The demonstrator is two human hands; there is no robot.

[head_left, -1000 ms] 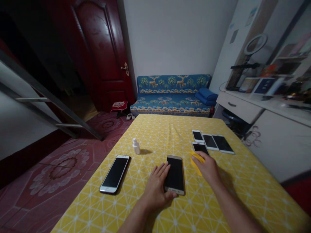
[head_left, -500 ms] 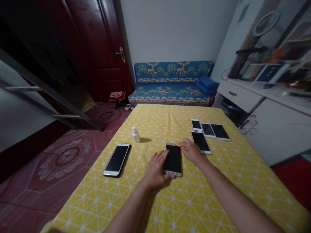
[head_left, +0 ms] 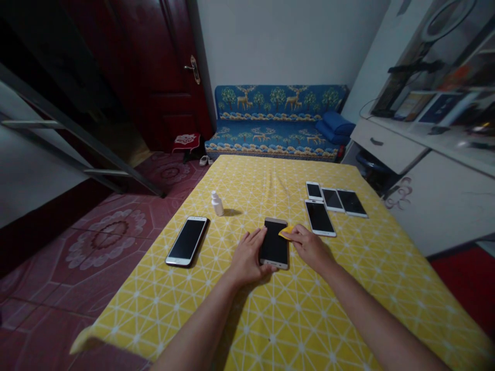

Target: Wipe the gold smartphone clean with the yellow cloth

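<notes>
"What lies farthest left on the desk [head_left: 273, 322]?"

"A dark-cased phone [head_left: 187, 241] with a white front, face up, well to the left of the gold phone [head_left: 274, 245]. Next comes a white bottle [head_left: 217, 205], upright, left of the gold phone and a little beyond its far end."

"And the left hand [head_left: 248, 256]?"

"It lies along the gold phone's left side, fingertips on that edge and thumb at the near end. Its grip is spread, thumb well apart from the fingers."

"How does the gold phone itself lie?"

"Flat on the desk, dark screen up, between the two hands."

"What touches its right side?"

"A yellow cloth [head_left: 285, 233], on the far right part of the gold phone's screen. The right hand [head_left: 309, 248] is just right of the gold phone, its grip clamped on that cloth."

"Anything past that?"

"Four white-framed phones [head_left: 320, 217], all face up, grouped to the right of the gold phone and mostly beyond its far end, the nearest one just past the right hand."
</notes>
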